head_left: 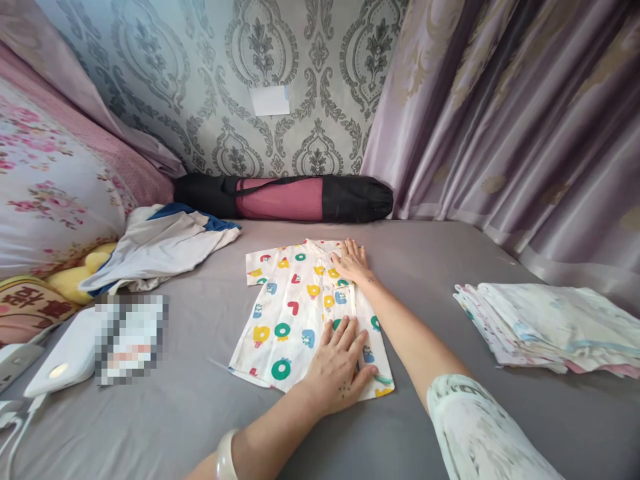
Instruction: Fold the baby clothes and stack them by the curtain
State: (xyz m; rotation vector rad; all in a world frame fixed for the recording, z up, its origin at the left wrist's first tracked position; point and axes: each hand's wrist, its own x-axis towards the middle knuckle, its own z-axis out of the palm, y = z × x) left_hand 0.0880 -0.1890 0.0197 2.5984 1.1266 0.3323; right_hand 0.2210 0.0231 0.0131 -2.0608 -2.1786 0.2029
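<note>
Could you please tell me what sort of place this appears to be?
It looks like a bedroom, probably the top of a bed: a gray sheet covers the surface, a floral pillow sits at the left, and long purple curtains hang at the right.

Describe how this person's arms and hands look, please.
The left hand is bare, with small dark dots on its back; a pale, glossy bangle rings the left arm. The right hand is bare too; the right arm has a whitish sleeve with grey-green patterning.
</note>
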